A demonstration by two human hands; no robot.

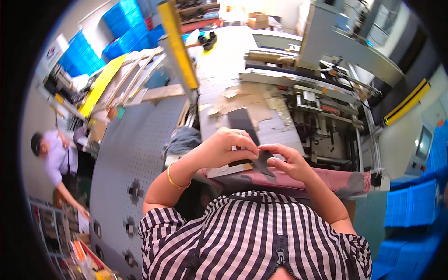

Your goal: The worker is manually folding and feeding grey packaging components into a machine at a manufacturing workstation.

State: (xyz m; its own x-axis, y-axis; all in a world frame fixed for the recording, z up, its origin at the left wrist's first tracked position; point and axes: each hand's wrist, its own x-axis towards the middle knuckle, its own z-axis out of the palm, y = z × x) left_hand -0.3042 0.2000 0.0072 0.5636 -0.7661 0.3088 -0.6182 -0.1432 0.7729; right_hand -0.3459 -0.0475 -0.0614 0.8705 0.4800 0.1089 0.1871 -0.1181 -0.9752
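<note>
In front of my chest, my left hand (234,148) is closed in a pinch at the edge of a thin dark grey piece (264,162), flat and dull like card or sheet. My right hand (287,161) pinches the same piece from the other side, thumb and forefinger together. Beyond my left hand, a longer dark grey strip (242,120) lies on the table over brown sheet scraps; whether it joins the held piece, I cannot tell. Under my left hand is a pale flat edge, partly covered. The fingertips hide part of the held piece.
A machine (322,102) with rollers and rails stands to the right of the grey table (210,105). Torn brown scraps (252,100) lie there. Pink cloth (322,179) covers the near edge. Left are a perforated panel (135,144), a yellow post (179,46) and a person (58,158).
</note>
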